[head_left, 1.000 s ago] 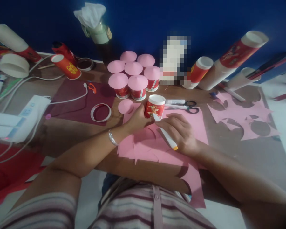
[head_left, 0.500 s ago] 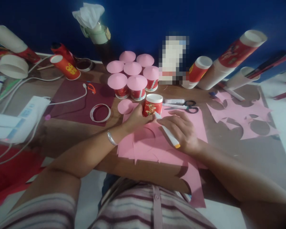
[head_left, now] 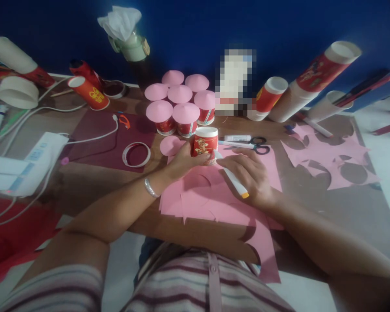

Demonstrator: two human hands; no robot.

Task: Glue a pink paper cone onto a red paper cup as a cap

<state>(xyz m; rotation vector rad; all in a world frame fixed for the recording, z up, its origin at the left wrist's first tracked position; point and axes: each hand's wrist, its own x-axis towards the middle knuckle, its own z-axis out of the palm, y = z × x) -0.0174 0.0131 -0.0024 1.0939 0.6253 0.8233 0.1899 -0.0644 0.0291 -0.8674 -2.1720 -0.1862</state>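
Note:
In the head view my left hand (head_left: 184, 161) is wrapped round the side of a red paper cup (head_left: 205, 142) with a white rim and gold pattern, held upright. My right hand (head_left: 247, 173) grips a white pen (head_left: 234, 181) with an orange end. Its pale tip is at the lower right side of the cup; whether it touches I cannot tell. Below both hands lie pink paper sheets (head_left: 198, 203). A pink paper disc (head_left: 170, 146) lies beside my left hand. Scissors (head_left: 260, 147) and a white tube (head_left: 237, 138) are just beyond my right hand.
Several red cups with pink cone tops (head_left: 186, 113) stand behind the cup. Pink paper scraps (head_left: 312, 156) lie to the right. Tall stacked cups (head_left: 321, 69) lean at the back right. A white power strip (head_left: 35, 162) with cables and a paper ring (head_left: 136, 154) are left.
The cup in my left hand has turned slightly and shifted a little left. The pen in my right hand has moved slightly right and stays close to the cup's lower side.

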